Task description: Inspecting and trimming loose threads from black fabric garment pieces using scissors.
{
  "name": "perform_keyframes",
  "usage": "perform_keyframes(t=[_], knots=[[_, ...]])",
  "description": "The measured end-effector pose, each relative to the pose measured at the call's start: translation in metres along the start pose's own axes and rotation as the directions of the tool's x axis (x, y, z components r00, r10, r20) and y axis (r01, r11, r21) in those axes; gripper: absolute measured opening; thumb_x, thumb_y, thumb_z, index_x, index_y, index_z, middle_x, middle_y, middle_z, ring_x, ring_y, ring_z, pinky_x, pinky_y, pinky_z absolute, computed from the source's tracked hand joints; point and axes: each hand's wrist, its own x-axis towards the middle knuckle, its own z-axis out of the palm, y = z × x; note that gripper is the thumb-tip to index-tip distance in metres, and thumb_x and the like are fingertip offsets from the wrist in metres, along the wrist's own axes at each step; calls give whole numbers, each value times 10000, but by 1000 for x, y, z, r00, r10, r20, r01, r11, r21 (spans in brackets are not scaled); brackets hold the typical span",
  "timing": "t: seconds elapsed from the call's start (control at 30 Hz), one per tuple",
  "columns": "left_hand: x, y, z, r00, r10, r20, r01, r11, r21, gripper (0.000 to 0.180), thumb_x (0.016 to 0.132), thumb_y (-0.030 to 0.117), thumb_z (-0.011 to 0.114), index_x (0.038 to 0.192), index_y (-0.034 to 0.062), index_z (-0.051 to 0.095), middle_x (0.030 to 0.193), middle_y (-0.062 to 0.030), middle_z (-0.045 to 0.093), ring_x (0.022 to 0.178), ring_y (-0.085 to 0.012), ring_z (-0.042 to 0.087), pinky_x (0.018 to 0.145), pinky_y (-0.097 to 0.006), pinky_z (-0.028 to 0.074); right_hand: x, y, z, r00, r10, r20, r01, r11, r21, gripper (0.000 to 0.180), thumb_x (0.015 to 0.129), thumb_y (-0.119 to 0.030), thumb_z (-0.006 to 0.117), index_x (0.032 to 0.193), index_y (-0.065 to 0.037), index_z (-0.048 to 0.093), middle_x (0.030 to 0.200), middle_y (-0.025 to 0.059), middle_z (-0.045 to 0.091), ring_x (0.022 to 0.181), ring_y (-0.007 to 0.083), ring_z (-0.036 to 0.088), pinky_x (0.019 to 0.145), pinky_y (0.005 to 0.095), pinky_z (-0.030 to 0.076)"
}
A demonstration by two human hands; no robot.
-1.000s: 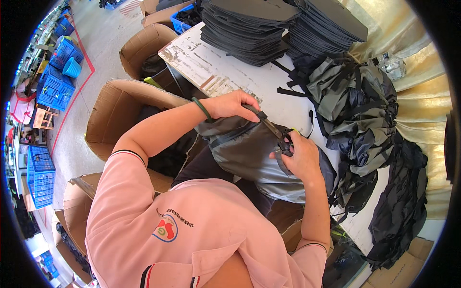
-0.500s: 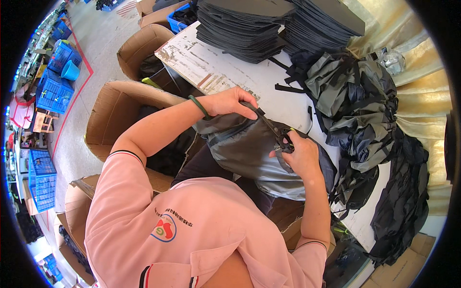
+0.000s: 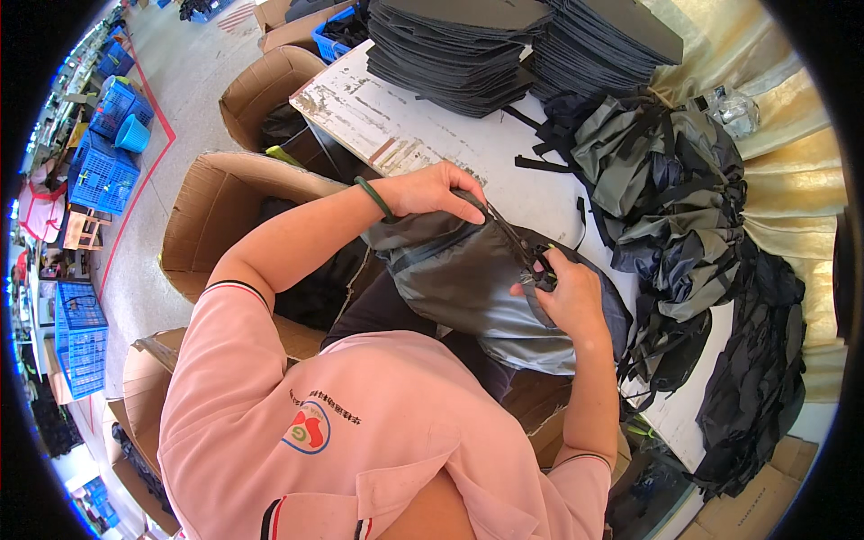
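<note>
A grey and black bag point(image 3: 468, 288) lies on my lap against the table edge. My left hand point(image 3: 439, 191), with a green band on its wrist, pinches the top of the bag where a black strap point(image 3: 507, 230) begins. The strap runs taut down to my right hand point(image 3: 565, 295), which is closed around a black buckle point(image 3: 540, 273) at the strap's lower end, on top of the bag. Both hands rest on the bag, about a hand's width apart.
On the white table point(image 3: 405, 126) two stacks of dark flat panels point(image 3: 459, 45) stand at the back. A heap of grey and black bags point(image 3: 670, 198) lies at the right, near a plastic bottle point(image 3: 729, 106). Open cardboard boxes point(image 3: 216, 207) and blue crates point(image 3: 99, 171) stand at the left.
Both hands keep their hold on the strap and the bag; only the view has shifted slightly.
</note>
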Motion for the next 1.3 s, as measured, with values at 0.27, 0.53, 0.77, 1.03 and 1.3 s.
perform_keyframes(t=[0.27,0.53,0.77,1.03,1.3], knots=[[48,19,-24,966,214,-144,-152,924,351,253,807,209,734,979,27,699,908,-32,670,884,-108,565,832,-263,441,-19,16,2,955,265,-132,-237,951,198,251,743,-87,680,956,-39,555,788,189,647,756,407,621,642,437,472],[131,23,-61,930,255,-265,-92,860,503,282,755,224,771,943,23,706,880,-59,683,855,-144,577,807,-287,453,-98,23,15,897,440,-45,-431,892,138,385,713,-181,795,942,-29,525,787,186,638,754,406,619,649,418,472],[77,15,-42,715,681,-158,-137,358,924,199,834,162,588,990,43,622,1057,-179,618,935,-288,583,803,-381,465,-173,32,51,801,589,107,-598,782,176,406,683,1,700,1032,-43,496,871,181,639,861,399,619,722,435,471],[-64,-90,-36,405,368,-837,-147,930,338,133,884,153,660,921,40,600,830,-22,602,742,-94,522,672,-231,438,-193,20,84,900,432,51,-432,873,228,524,606,34,678,1086,-57,489,949,128,641,849,360,580,768,431,466],[-115,-187,-5,668,-590,-453,94,671,-735,946,824,648,572,1432,-13,273,1291,-184,508,1150,-277,514,986,-417,403,-184,14,131,965,259,43,-262,952,156,503,588,28,689,1043,-81,506,914,145,622,854,385,563,747,450,439]])
